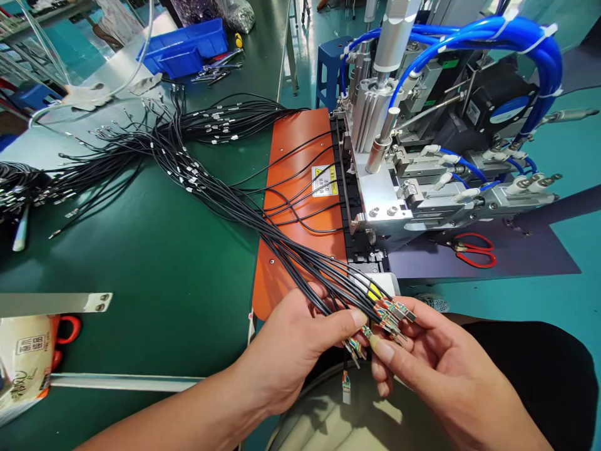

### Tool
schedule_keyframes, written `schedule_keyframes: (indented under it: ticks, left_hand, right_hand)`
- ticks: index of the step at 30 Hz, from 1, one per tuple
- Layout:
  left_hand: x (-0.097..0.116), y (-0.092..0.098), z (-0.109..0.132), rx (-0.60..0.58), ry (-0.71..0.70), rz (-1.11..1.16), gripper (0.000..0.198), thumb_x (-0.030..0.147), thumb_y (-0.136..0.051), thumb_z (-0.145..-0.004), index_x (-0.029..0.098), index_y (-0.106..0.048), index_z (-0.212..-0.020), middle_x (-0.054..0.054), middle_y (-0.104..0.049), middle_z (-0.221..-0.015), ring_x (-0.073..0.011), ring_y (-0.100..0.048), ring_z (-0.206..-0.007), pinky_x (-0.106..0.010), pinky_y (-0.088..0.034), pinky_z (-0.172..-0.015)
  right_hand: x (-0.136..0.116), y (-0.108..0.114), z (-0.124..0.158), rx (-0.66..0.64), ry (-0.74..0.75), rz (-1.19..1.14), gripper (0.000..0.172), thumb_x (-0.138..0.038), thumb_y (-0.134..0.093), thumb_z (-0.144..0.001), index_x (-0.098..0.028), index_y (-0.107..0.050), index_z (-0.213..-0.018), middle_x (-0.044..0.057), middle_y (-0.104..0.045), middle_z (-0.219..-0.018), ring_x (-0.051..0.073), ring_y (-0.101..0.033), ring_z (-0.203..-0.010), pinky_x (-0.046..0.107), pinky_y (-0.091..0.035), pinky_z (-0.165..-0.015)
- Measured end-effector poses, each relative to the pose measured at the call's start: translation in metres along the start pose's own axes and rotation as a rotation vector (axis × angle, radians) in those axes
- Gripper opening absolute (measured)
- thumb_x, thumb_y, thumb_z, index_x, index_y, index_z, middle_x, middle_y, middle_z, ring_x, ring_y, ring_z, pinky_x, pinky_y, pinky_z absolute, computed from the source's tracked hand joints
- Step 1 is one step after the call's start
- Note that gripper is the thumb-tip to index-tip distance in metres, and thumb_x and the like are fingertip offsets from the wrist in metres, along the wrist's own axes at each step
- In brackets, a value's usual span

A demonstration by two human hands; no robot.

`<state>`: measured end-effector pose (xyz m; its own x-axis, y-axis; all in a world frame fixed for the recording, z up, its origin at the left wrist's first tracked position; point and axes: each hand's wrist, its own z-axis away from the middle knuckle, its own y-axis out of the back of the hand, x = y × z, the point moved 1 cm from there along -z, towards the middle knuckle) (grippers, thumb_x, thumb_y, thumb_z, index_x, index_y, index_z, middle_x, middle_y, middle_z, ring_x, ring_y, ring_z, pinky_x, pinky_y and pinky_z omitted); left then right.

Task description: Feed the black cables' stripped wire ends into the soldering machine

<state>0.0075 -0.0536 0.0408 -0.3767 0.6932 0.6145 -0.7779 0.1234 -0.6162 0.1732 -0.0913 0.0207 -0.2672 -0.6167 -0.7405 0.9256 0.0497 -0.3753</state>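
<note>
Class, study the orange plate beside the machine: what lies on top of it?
Black cables cross the orange plate, and a label lies flat on it. The left hand and cables hide parts of its surface from view.

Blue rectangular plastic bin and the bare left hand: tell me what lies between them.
Head view: between the bin and left hand lie bundles of thin black cables, dark green tabletop and part of a smooth orange panel.

blue bin (pixel 188 49) | blue stool (pixel 332 55) | red-handled scissors (pixel 458 245) | printed packet (pixel 25 357)
</note>
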Motion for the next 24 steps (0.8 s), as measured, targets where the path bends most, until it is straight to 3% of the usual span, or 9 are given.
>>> schedule_keyframes:
  ticks: [4,11,24]
  left_hand:
    - [-0.0024,0.0011,-0.0008,0.064,-0.012,0.002,0.024,0.018,-0.072,-0.084,0.010,-0.069,-0.107,-0.010,-0.067,-0.092,-0.0147,-0.062,-0.074,-0.027,-0.054,-0.073]
    - [-0.0015,0.0004,-0.0001,0.057,0.032,0.020,0.025,0.021,-0.074,-0.082,0.009,-0.068,-0.103,-0.007,-0.063,-0.080,-0.0150,-0.059,-0.066,-0.031,-0.055,-0.066]
    - [-0.0032,0.0052,-0.0013,0.012,0.020,0.009,0.023,0.019,-0.070,-0.086,0.007,-0.068,-0.105,-0.011,-0.067,-0.083,-0.0163,-0.062,-0.068,-0.033,-0.055,-0.070]
  right_hand:
    - [-0.0016,-0.0009,-0.0011,-0.008,0.024,0.023,0.028,-0.036,-0.075,-0.087,-0.021,-0.061,-0.105,0.001,-0.065,-0.081,0.012,-0.064,-0.068,0.023,-0.058,-0.062]
    - [-0.0046,-0.0047,-0.0061,-0.041,0.014,-0.005,0.029,-0.039,-0.076,-0.086,-0.020,-0.061,-0.103,0.002,-0.066,-0.084,0.013,-0.063,-0.071,0.024,-0.058,-0.065]
    - [-0.0062,-0.0058,-0.0092,-0.038,0.019,-0.029,0.022,-0.033,-0.075,-0.088,-0.019,-0.064,-0.102,0.002,-0.066,-0.086,0.011,-0.064,-0.072,0.022,-0.058,-0.067]
